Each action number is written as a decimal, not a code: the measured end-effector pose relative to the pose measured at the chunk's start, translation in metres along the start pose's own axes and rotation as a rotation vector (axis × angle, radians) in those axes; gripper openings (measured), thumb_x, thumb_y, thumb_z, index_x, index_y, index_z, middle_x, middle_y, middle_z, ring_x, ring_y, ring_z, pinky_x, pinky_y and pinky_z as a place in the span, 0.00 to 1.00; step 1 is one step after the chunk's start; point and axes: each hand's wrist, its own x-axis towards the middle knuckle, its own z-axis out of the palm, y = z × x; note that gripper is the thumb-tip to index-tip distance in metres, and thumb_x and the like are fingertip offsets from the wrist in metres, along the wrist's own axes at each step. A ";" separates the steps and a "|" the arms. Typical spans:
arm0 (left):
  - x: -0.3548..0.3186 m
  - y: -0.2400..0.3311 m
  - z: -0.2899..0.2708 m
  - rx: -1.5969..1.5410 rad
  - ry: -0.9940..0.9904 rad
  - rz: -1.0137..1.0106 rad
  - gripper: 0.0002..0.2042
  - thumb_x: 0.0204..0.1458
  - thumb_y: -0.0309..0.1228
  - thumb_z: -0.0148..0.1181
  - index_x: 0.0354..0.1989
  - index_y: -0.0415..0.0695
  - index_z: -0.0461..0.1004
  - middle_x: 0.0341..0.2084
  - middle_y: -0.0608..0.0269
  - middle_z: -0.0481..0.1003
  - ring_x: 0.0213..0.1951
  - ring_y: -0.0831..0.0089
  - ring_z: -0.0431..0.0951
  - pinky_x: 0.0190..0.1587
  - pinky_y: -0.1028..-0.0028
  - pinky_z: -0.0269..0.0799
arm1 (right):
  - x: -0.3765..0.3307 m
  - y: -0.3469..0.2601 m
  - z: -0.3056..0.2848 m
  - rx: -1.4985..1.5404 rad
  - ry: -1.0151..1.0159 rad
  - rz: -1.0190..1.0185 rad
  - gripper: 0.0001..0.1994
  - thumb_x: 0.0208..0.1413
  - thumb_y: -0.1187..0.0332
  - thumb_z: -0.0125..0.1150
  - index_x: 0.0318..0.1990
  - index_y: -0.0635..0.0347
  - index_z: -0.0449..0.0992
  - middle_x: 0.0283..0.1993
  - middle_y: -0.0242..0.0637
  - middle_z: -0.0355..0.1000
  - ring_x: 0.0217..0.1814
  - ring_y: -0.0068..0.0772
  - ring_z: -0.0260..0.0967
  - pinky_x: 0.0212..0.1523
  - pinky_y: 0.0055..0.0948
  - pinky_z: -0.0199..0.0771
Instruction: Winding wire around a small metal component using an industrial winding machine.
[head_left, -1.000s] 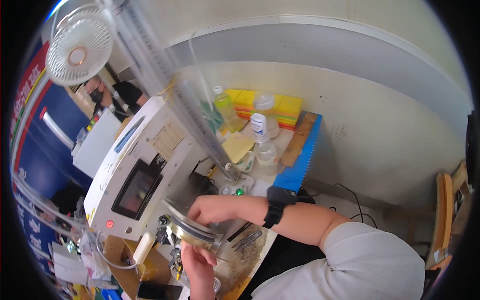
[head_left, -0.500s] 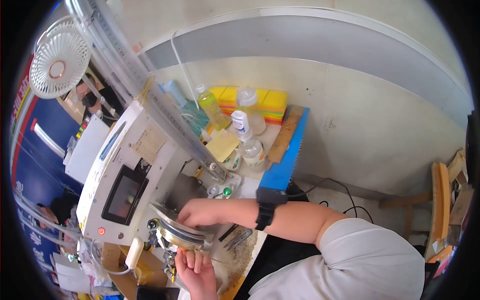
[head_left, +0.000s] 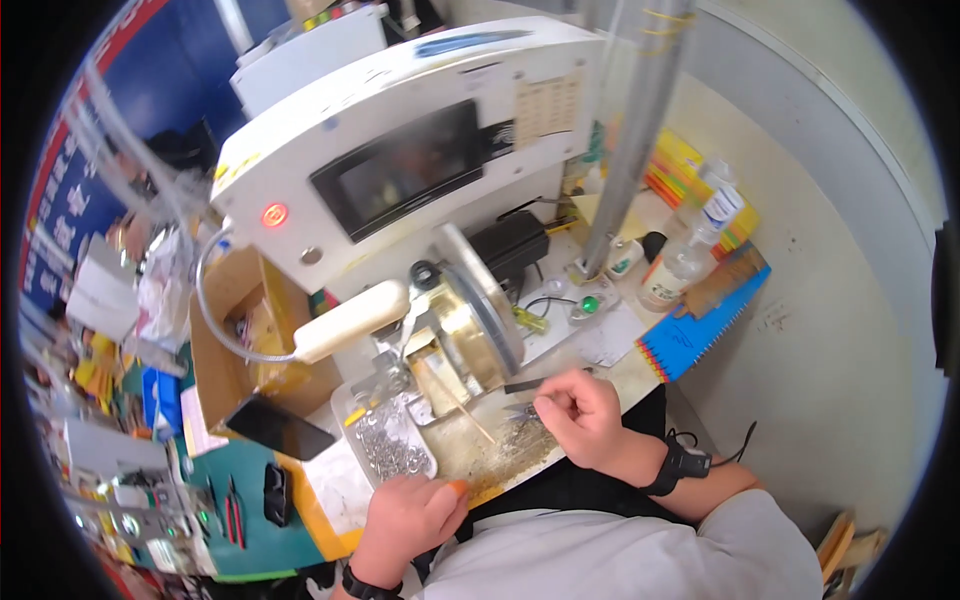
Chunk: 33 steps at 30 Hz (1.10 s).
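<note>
White plastic tray (head_left: 431,464), one, lay on the worktop (head_left: 463,458) just beyond the left hand (head_left: 412,522); its long axis ran from upper left down to lower right, near end toward the wearer. Contents: small silvery metal parts (head_left: 392,441), heaped loosely.

Left hand: low over the worktop's near edge, fingers bent inward, an orange covering (head_left: 458,487) at one fingertip. Whether anything was gripped could not be told.

Right hand (head_left: 588,420): near the worktop's right portion, fingers curled toward the thumb; whether they held anything could not be told either.

Metal hand tool (head_left: 522,411), one, partly hidden, beside the right hand, lying crosswise.

Black bar (head_left: 523,386), slim, just beyond that tool; long axis left to right, right end slightly higher in view.

Wooden stick (head_left: 468,412), thin, between the hands and farther off; long axis slanting from upper left to lower right, lower end toward the wearer.

Brass-coloured drum (head_left: 462,335), tilted, beyond the stick.

Black smartphone (head_left: 280,430), left of the tray, lying aslant.
</note>
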 end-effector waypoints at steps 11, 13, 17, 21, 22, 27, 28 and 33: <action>0.007 -0.049 -0.034 0.106 -0.053 -0.318 0.08 0.52 0.36 0.67 0.29 0.47 0.75 0.22 0.58 0.76 0.27 0.53 0.79 0.30 0.57 0.72 | -0.009 -0.033 0.066 -0.181 -0.548 -0.831 0.09 0.54 0.68 0.71 0.41 0.54 0.80 0.29 0.26 0.68 0.27 0.29 0.67 0.26 0.32 0.64; 0.005 -0.053 -0.034 0.067 -0.085 -0.335 0.08 0.52 0.36 0.67 0.33 0.47 0.76 0.24 0.58 0.77 0.29 0.52 0.80 0.31 0.56 0.73 | -0.004 -0.037 0.083 -0.152 -0.591 -0.809 0.09 0.54 0.67 0.71 0.41 0.54 0.80 0.30 0.27 0.69 0.28 0.31 0.68 0.27 0.33 0.66; 0.001 -0.059 -0.027 0.011 -0.149 -0.354 0.07 0.52 0.35 0.66 0.34 0.47 0.77 0.26 0.57 0.79 0.31 0.52 0.81 0.31 0.56 0.74 | 0.006 -0.029 0.112 -0.082 -0.657 -0.671 0.08 0.54 0.67 0.70 0.40 0.53 0.80 0.30 0.31 0.70 0.29 0.37 0.71 0.30 0.36 0.71; -0.004 -0.073 -0.018 -0.081 -0.076 -0.288 0.06 0.51 0.34 0.65 0.33 0.47 0.77 0.24 0.57 0.79 0.30 0.52 0.81 0.31 0.56 0.74 | 0.006 -0.015 0.121 -0.088 -0.572 -0.574 0.06 0.52 0.69 0.69 0.38 0.53 0.81 0.27 0.32 0.73 0.27 0.39 0.73 0.29 0.37 0.73; -0.003 -0.074 -0.016 -0.073 -0.037 -0.265 0.05 0.50 0.33 0.67 0.31 0.47 0.78 0.23 0.59 0.78 0.28 0.54 0.81 0.30 0.58 0.74 | 0.008 -0.014 0.121 -0.091 -0.528 -0.534 0.06 0.52 0.69 0.69 0.38 0.53 0.81 0.25 0.32 0.73 0.25 0.39 0.73 0.28 0.38 0.73; -0.005 -0.076 -0.018 -0.158 0.122 -0.274 0.05 0.46 0.31 0.71 0.28 0.48 0.79 0.16 0.62 0.73 0.21 0.58 0.77 0.25 0.63 0.71 | 0.007 -0.011 0.124 -0.024 -0.314 -0.287 0.06 0.59 0.74 0.67 0.42 0.58 0.79 0.21 0.32 0.69 0.18 0.28 0.67 0.22 0.30 0.65; -0.006 -0.076 -0.020 -0.163 0.122 -0.277 0.05 0.46 0.31 0.71 0.28 0.48 0.79 0.16 0.62 0.73 0.21 0.58 0.77 0.25 0.63 0.71 | 0.006 -0.011 0.124 -0.026 -0.317 -0.282 0.06 0.59 0.74 0.67 0.42 0.58 0.79 0.21 0.32 0.69 0.18 0.28 0.67 0.22 0.30 0.65; -0.011 -0.075 -0.023 -0.243 0.179 -0.298 0.06 0.50 0.33 0.71 0.30 0.50 0.78 0.13 0.67 0.68 0.19 0.62 0.75 0.24 0.64 0.68 | 0.009 -0.014 0.126 -0.024 -0.361 0.051 0.15 0.62 0.72 0.66 0.55 0.61 0.73 0.22 0.28 0.66 0.20 0.22 0.62 0.23 0.26 0.63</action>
